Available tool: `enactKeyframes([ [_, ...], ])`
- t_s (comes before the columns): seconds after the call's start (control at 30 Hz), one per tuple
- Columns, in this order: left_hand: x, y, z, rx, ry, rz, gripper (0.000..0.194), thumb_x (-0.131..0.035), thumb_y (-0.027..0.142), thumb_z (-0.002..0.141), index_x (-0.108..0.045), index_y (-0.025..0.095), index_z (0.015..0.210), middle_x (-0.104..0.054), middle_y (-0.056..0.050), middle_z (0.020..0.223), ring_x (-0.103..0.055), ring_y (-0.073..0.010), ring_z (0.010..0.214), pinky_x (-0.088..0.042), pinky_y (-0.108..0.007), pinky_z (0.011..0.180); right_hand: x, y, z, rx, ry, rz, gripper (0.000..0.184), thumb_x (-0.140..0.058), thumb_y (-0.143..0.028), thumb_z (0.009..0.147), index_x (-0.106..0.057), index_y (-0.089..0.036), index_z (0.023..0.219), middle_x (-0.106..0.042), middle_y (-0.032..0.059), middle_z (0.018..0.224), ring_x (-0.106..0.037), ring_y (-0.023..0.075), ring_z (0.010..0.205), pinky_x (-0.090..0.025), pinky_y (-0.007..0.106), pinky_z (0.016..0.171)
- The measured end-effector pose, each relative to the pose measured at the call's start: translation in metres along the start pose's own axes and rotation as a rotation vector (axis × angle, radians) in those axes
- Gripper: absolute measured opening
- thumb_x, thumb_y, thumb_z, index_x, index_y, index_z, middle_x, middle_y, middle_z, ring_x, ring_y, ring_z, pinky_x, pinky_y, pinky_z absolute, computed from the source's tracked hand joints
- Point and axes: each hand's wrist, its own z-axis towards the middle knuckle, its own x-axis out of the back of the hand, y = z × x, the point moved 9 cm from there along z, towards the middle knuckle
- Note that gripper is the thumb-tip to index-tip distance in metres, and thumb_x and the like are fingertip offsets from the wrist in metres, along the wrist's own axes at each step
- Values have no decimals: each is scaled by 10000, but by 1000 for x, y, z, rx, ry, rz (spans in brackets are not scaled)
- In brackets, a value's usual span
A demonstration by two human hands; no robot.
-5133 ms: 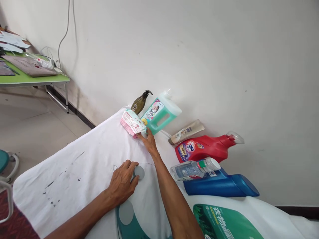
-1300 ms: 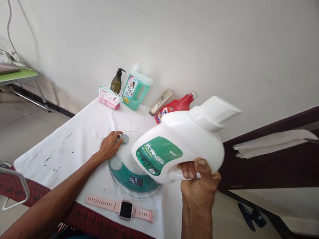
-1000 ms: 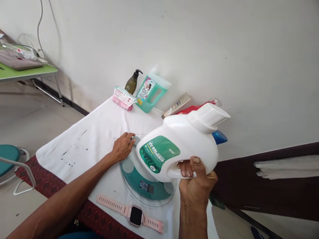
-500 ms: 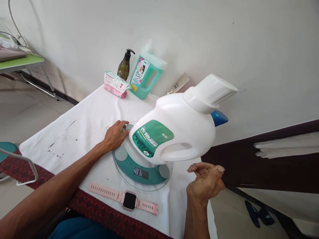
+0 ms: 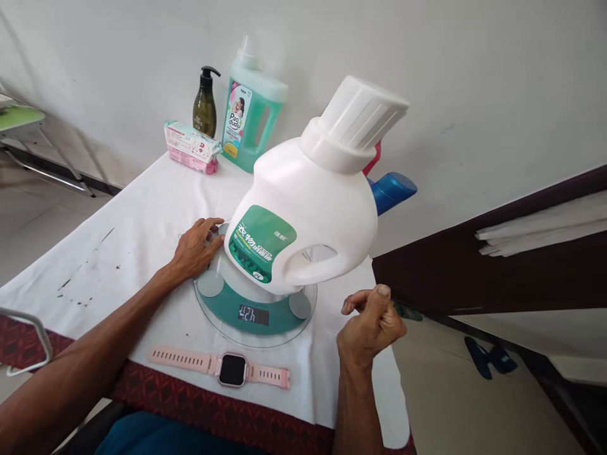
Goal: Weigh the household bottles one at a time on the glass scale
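Plain wall (image 5: 474,95) behind a cloth-covered counter (image 5: 142,208). Left hand (image 5: 194,246) rests on the far-left rim of the glass scale (image 5: 279,325), thumb and fingers spread, probably to keep it from shifting. Can't tell if its fingertips touch the white jug (image 5: 327,202) or sit just beside it. Right hand (image 5: 367,322) is half-curled, thumb up, nothing visible in it, just off the jug's handle (image 5: 315,273).

Jug sits on the scale, handle facing right, which likely suits that hand. It leans in view; could be camera tilt, can't say. Display (image 5: 253,315) is on the near side, so the jug doesn't cover it; digits lit, not legible to me.

Pink watch (image 5: 232,369) lies flat, screen up, between scale and near border (image 5: 165,388); off the glass, so presumably no load on it.

Behind the jug: blue bottle (image 5: 393,191) and a bit of red plastic (image 5: 372,159), mostly hidden. Back left: wipes pack (image 5: 192,148) before a pump bottle (image 5: 203,110), green bottle (image 5: 251,114) beside, likely set back for working room.

Edges: counter's right edge passes behind the right hand, floor (image 5: 441,379) and sandals (image 5: 478,358) beyond. Widest stretch of cloth runs left of the scale.
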Motion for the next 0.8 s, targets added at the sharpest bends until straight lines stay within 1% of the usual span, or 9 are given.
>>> enactKeyframes([
  [0.13, -1, -1, 0, 8, -13, -11, 437, -520, 408, 964, -640, 231, 1345, -684, -65, 1147, -659, -212, 901, -513, -406, 892, -3, -1, -1, 0, -18, -10, 613, -509, -532, 1046, -538, -209, 526, -478, -24, 485, -454, 125, 486, -355, 295, 551],
  [0.23, -1, 0, 0, -3, -7, -12, 419, -526, 402, 971, -644, 225, 1332, -684, -64, 1130, -658, -212, 903, -512, -413, 903, -7, -6, -4, 29, -41, -43, 606, -510, -518, 1049, -532, -206, 530, -483, -24, 487, -454, 121, 490, -348, 293, 556],
  [0.4, -2, -2, 0, 4, -2, -13, 397, -543, 401, 985, -651, 235, 1329, -682, -54, 1122, -651, -199, 873, -512, -395, 872, -19, -17, -14, 113, -130, -112, 602, -491, -495, 1059, -501, -200, 535, -480, -30, 496, -428, 101, 482, -324, 276, 546],
  [0.5, -2, -1, 0, 3, 0, -17, 388, -546, 400, 990, -655, 239, 1326, -683, -52, 1113, -647, -194, 862, -508, -388, 861, -23, -19, -18, 133, -166, -125, 594, -479, -475, 1069, -496, -196, 545, -475, -36, 498, -409, 89, 470, -308, 269, 537],
  [0.6, -2, -1, 1, -7, 0, -10, 385, -543, 397, 989, -655, 237, 1321, -686, -54, 1118, -649, -199, 877, -506, -386, 861, -24, -19, -19, 138, -178, -118, 590, -475, -468, 1072, -498, -193, 550, -476, -39, 501, -395, 84, 463, -295, 267, 527],
  [0.8, -1, -1, 1, -17, 2, 2, 402, -533, 405, 986, -648, 229, 1328, -685, -53, 1108, -648, -199, 868, -506, -391, 871, -23, -20, -17, 127, -178, -124, 592, -470, -465, 1074, -498, -193, 550, -476, -37, 500, -415, 86, 472, -314, 261, 534],
])
